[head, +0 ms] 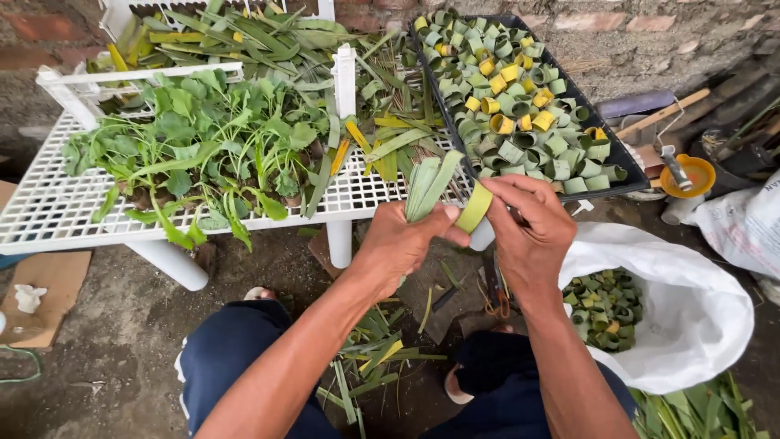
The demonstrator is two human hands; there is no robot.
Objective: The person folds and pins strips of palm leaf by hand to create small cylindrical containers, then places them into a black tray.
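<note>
Curling a yellow-green leaf strip between both hands, just above my knees. My left hand is closed around a bundle of cut leaf blades, their tips fanning upward. My right hand pinches the strip, fingers bent tight over it. White sack at right, mouth rolled open, holds green leaf rings. Second white bag at far right edge, its print too partial to tell. Black tray ahead, heaped with green and yellow rings. White slatted worktop at left carries leafy plants and long leaves. Brown cardboard lies on the floor, far left.
</note>
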